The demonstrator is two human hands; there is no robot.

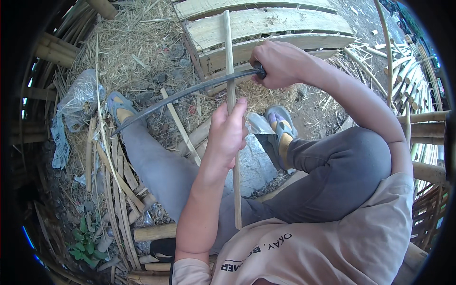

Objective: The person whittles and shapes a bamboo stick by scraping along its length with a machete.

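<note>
A long, narrow bamboo strip (229, 45) runs up and away from my lap, and my left hand (227, 130) is closed around its middle with the thumb pointing up along it. My right hand (280, 65) grips the dark handle of a long, slightly curved machete (183, 93). The blade reaches out to the left and down, with its tip near my left shin. It crosses the strip just above my left hand, close to the handle. Whether the edge bites into the strip, I cannot tell.
A slatted wooden platform (270, 23) stands ahead. Between my feet lies a large grey stone (251, 164). Straw shavings (128, 52) cover the ground. Cut bamboo strips (111, 190) and a clear plastic bag (83, 97) lie at left; bamboo pieces (408, 71) are piled at right.
</note>
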